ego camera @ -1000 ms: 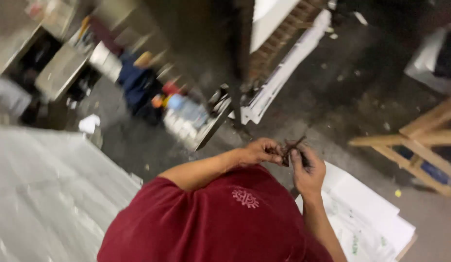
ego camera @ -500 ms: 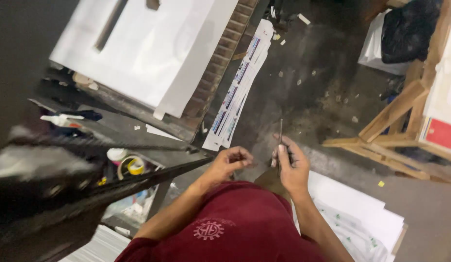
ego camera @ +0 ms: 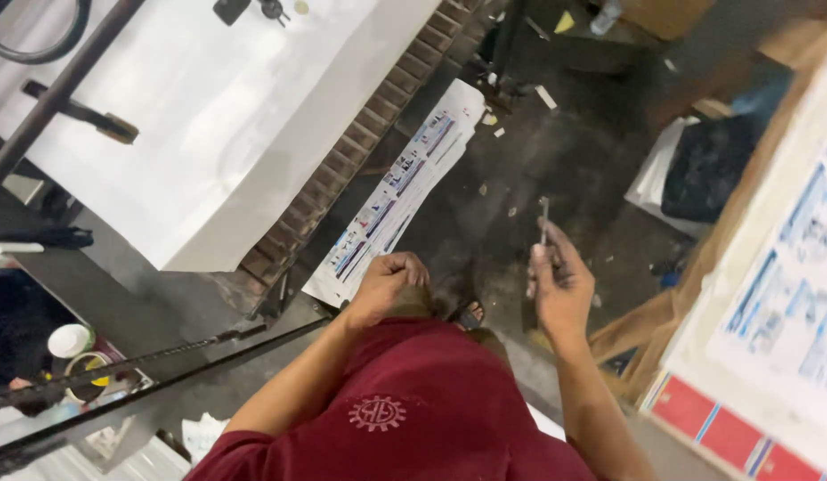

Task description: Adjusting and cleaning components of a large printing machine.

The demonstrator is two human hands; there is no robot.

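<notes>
My right hand [ego camera: 560, 283] is raised in front of me and grips a thin metal tool [ego camera: 543, 216] that points upward from between the fingers. My left hand [ego camera: 389, 281] is curled into a fist at waist height, apart from the right, and nothing shows in it. I wear a dark red shirt [ego camera: 413, 401] and look down past it at a dark, dusty floor [ego camera: 556, 160]. My sandalled foot [ego camera: 471, 313] shows between the hands.
A large white sheet [ego camera: 227, 125] lies on a machine bed at the upper left, edged by a brown slatted strip [ego camera: 342, 169]. A printed paper strip [ego camera: 396, 200] lies on the floor. Stacked printed sheets [ego camera: 770, 303] and wooden framing [ego camera: 645, 330] stand at right. Tins [ego camera: 75, 352] sit at lower left.
My hands have drawn apart: the left left the tool and closed into a fist, while the right keeps the tool upright. The view swung toward the white sheet.
</notes>
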